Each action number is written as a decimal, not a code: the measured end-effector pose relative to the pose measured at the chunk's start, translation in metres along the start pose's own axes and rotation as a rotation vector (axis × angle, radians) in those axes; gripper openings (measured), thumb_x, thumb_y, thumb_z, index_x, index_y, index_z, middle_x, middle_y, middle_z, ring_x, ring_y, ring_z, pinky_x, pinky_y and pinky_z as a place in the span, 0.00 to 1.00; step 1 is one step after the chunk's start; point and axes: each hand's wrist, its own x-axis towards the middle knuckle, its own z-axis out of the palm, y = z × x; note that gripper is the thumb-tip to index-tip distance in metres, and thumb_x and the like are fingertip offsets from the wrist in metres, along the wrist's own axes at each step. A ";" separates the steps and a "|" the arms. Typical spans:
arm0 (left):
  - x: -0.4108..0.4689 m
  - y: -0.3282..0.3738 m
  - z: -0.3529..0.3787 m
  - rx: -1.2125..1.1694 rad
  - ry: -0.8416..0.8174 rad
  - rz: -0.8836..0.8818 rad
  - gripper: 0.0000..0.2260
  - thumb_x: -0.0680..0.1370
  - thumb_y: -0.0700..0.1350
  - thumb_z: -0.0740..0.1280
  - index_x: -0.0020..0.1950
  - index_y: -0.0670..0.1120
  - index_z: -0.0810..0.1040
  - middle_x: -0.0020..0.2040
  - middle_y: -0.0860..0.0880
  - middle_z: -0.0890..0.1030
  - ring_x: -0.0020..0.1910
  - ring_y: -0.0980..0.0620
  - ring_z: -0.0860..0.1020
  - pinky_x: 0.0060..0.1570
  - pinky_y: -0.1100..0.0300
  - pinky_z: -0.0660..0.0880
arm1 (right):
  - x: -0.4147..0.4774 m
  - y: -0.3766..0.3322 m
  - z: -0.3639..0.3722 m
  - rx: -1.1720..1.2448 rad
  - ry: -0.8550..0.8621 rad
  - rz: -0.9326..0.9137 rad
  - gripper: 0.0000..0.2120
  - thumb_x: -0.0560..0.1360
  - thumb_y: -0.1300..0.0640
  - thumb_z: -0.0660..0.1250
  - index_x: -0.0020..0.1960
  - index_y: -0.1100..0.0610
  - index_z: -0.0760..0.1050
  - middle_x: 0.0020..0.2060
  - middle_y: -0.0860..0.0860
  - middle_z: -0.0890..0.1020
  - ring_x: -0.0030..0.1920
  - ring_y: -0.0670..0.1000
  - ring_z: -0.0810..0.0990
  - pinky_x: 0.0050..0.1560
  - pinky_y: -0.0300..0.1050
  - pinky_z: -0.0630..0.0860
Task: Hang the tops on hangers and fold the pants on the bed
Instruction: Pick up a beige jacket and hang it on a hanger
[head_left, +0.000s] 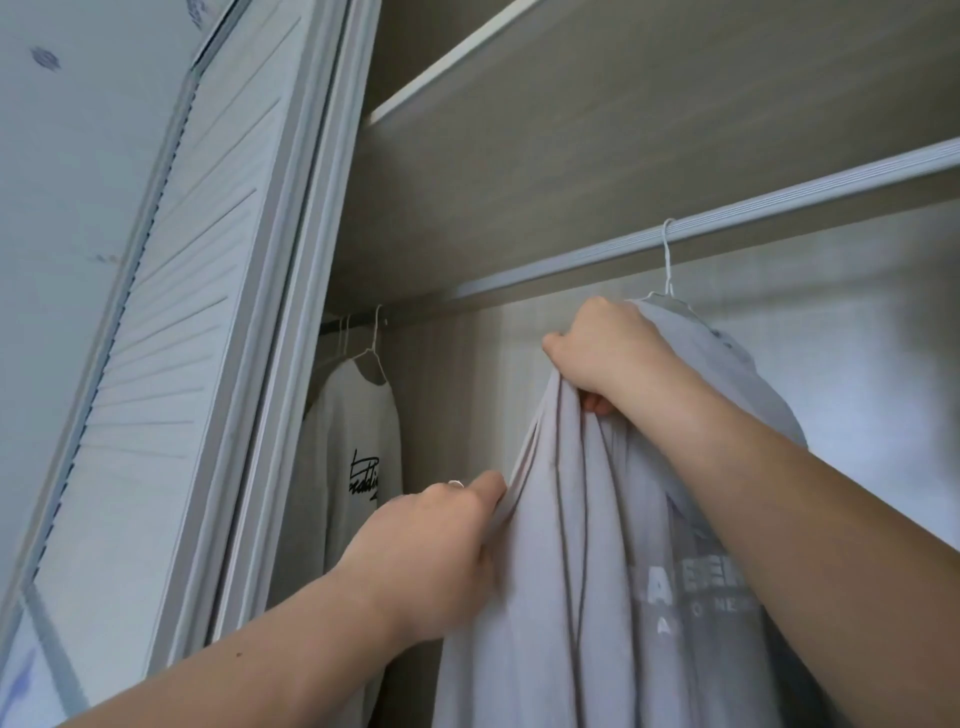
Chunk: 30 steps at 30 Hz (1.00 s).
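Observation:
A light grey top (582, 571) with pale lettering hangs on a thin white wire hanger (667, 260), whose hook sits over the wardrobe rail (779, 210). My right hand (608, 353) grips the top's left shoulder, bunching the cloth just below the hanger. Lower down, my left hand (431, 551) pinches a fold along the top's left edge. A white top with black script (358, 467) hangs on another wire hanger (375, 343) at the rail's far left.
A louvred sliding wardrobe door (171, 332) and its frame stand to the left. A shelf board (597, 114) runs above the rail. Between the two hung tops is the wardrobe's back wall (457, 395).

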 end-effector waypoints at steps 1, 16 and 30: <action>0.000 -0.002 0.000 -0.006 -0.016 -0.008 0.09 0.76 0.43 0.59 0.46 0.52 0.59 0.43 0.51 0.68 0.47 0.41 0.76 0.38 0.54 0.64 | 0.001 -0.002 0.005 0.005 0.022 -0.012 0.15 0.75 0.51 0.61 0.33 0.59 0.69 0.39 0.60 0.83 0.40 0.60 0.83 0.44 0.45 0.78; 0.004 -0.071 0.011 0.022 -0.100 -0.291 0.14 0.76 0.36 0.61 0.57 0.51 0.66 0.53 0.50 0.72 0.49 0.44 0.77 0.51 0.45 0.78 | 0.043 -0.056 0.116 0.176 -0.115 -0.162 0.11 0.81 0.64 0.57 0.57 0.62 0.76 0.54 0.57 0.79 0.57 0.59 0.80 0.44 0.42 0.67; 0.053 -0.095 0.020 0.422 -0.197 -0.338 0.27 0.80 0.33 0.63 0.75 0.44 0.57 0.54 0.42 0.79 0.42 0.44 0.76 0.38 0.51 0.71 | 0.095 -0.113 0.213 0.392 -0.220 -0.110 0.15 0.81 0.61 0.57 0.65 0.62 0.75 0.61 0.62 0.78 0.61 0.64 0.78 0.54 0.50 0.72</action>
